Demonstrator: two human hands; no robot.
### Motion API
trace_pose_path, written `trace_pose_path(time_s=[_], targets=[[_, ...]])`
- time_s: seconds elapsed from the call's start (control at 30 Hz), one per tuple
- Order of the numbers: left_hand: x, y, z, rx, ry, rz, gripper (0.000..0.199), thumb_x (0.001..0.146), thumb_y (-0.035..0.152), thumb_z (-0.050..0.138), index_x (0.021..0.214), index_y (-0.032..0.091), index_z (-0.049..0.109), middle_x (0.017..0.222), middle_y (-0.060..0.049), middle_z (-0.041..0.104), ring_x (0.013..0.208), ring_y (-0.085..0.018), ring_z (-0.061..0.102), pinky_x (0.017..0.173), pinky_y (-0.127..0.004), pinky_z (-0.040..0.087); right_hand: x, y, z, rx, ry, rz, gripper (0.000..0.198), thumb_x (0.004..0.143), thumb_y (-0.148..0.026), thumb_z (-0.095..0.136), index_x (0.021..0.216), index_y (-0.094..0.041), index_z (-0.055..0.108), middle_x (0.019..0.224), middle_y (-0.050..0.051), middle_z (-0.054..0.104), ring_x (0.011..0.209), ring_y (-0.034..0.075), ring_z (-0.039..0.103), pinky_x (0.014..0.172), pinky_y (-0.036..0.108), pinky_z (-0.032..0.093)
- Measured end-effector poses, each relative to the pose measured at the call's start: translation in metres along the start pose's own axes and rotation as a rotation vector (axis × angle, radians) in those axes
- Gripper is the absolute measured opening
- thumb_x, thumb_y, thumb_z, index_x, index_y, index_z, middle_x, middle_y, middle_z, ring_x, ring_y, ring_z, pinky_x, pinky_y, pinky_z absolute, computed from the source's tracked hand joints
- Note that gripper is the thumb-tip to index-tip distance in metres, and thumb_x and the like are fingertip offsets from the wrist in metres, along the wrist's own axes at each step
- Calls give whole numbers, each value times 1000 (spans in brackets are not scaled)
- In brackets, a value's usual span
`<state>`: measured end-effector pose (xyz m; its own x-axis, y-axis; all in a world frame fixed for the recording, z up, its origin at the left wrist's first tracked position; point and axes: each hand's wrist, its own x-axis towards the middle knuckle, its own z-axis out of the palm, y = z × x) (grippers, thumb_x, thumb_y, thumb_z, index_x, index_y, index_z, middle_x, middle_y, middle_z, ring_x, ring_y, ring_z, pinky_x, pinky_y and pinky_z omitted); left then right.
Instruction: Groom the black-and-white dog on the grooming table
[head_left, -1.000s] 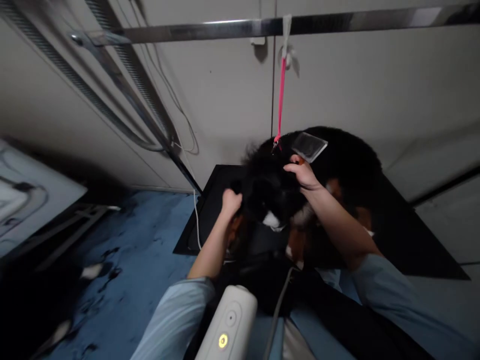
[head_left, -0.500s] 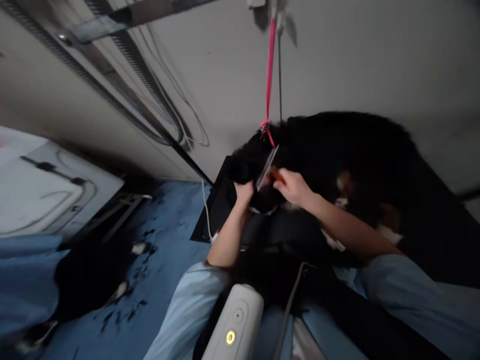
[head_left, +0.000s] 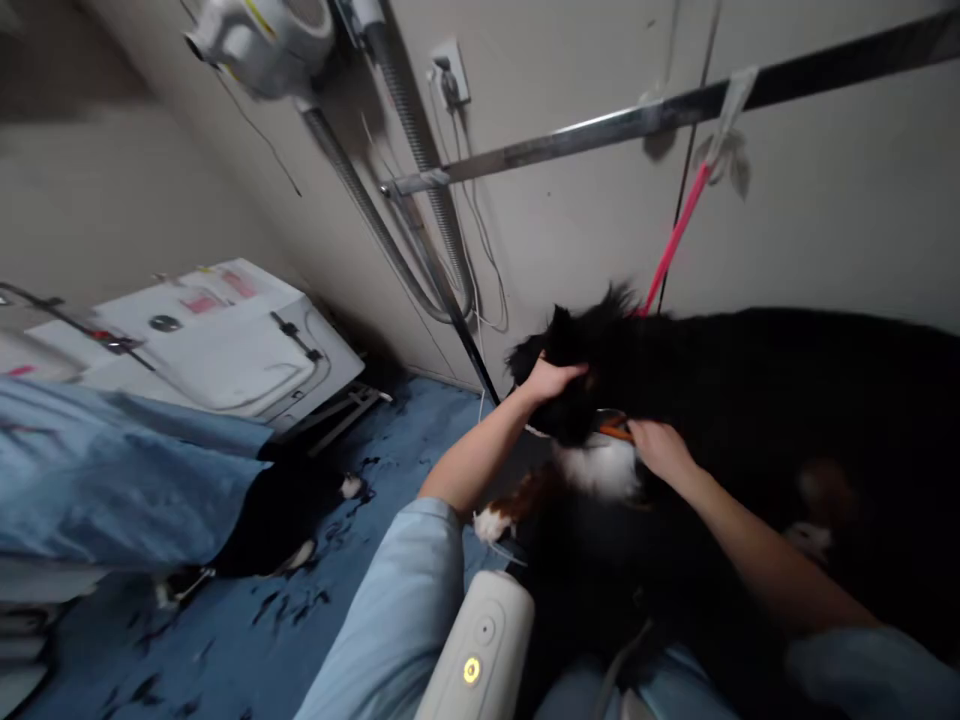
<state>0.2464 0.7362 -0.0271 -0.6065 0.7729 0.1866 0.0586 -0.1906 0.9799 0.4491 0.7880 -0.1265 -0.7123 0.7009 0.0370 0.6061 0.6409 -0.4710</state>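
A black dog (head_left: 750,390) with a white chest and brown-and-white legs stands before me, partly lost in dark shade. My left hand (head_left: 553,382) grips the side of the dog's head, its thumb stretched across the fur and its other fingers hidden. In my right hand (head_left: 661,448) is a grooming brush (head_left: 617,432) with an orange-brown handle, held beside the white chest fur under the head. The brush's working face is mostly hidden. A pink leash (head_left: 679,240) runs from the dog's neck up to a metal bar (head_left: 615,128).
A white device (head_left: 480,640) with a yellow light is close below me. A person in blue (head_left: 120,480) stands at left beside a white tub (head_left: 247,350). A wall-mounted dryer (head_left: 270,45) has a grey hose (head_left: 367,215). Dark hair clumps lie on the blue floor (head_left: 300,600).
My view has swung left and up, bringing the dryer and tub into sight. The dog's head is raised; my left hand is on its side, and the brush has moved down to the chest.
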Motion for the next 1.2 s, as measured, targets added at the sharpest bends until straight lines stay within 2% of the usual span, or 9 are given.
trace_pose_path(time_s=[0.23, 0.3, 0.4, 0.47, 0.6, 0.77, 0.9, 1.07, 1.2], targets=[[16, 14, 21, 7, -320, 75, 33, 46, 16, 90, 70, 13, 68, 76, -5, 70, 79, -23, 66, 89, -41, 54, -33, -26, 16, 471, 115, -168, 25, 90, -32, 49, 106, -23, 66, 104, 8, 73, 95, 23, 68, 85, 34, 50], [21, 17, 23, -16, -328, 45, 30, 47, 17, 90, 68, 13, 68, 73, -4, 69, 77, -22, 66, 88, -41, 55, -37, -41, 29, 546, 110, -11, 20, 89, -30, 46, 96, -21, 63, 84, 7, 71, 77, 21, 66, 73, 33, 50], [24, 17, 22, -28, -318, -11, 28, 48, 14, 88, 63, 12, 65, 69, -4, 67, 77, -22, 66, 87, -41, 55, -45, -49, 46, 674, -142, 149, 21, 91, -33, 43, 81, -22, 57, 55, -2, 54, 49, 15, 51, 53, 27, 42], [23, 15, 22, -34, -311, -37, 26, 49, 12, 86, 62, 12, 64, 69, -3, 66, 78, -23, 66, 86, -41, 55, -48, -50, 46, 709, -159, 52, 21, 92, -37, 46, 81, -22, 57, 57, -3, 54, 51, 14, 49, 54, 26, 39], [18, 12, 19, -62, -285, -49, 24, 53, 14, 84, 62, 12, 62, 68, -3, 64, 75, -22, 65, 82, -41, 56, -48, -49, 44, 667, 80, 27, 18, 90, -38, 51, 85, -22, 58, 64, -2, 56, 59, 14, 51, 59, 26, 40], [15, 8, 9, -66, -284, -35, 25, 51, 17, 85, 62, 12, 63, 69, -4, 64, 74, -21, 64, 83, -41, 56, -60, -53, 48, 781, -165, 83, 29, 90, -46, 49, 79, -20, 58, 60, -3, 53, 56, 12, 49, 53, 24, 39], [15, 8, 2, -96, -280, -28, 30, 48, 20, 88, 67, 13, 66, 75, -4, 68, 82, -24, 65, 86, -43, 55, -50, -61, 40, 875, 22, 125, 30, 91, -51, 45, 87, -22, 53, 56, -7, 49, 47, 11, 43, 47, 23, 35], [12, 13, 1, -74, -374, -117, 26, 50, 20, 88, 59, 15, 65, 67, -3, 64, 75, -25, 65, 77, -42, 56, -48, -66, 39, 932, -244, 219, 35, 86, -57, 48, 84, -22, 51, 47, -9, 46, 38, 10, 39, 40, 22, 31], [12, 21, 5, -114, -400, -107, 25, 53, 18, 88, 58, 13, 63, 64, -2, 61, 72, -23, 65, 76, -41, 57, -53, -69, 36, 999, -102, 131, 36, 83, -59, 53, 87, -23, 49, 53, -7, 54, 46, 10, 49, 48, 23, 39]])
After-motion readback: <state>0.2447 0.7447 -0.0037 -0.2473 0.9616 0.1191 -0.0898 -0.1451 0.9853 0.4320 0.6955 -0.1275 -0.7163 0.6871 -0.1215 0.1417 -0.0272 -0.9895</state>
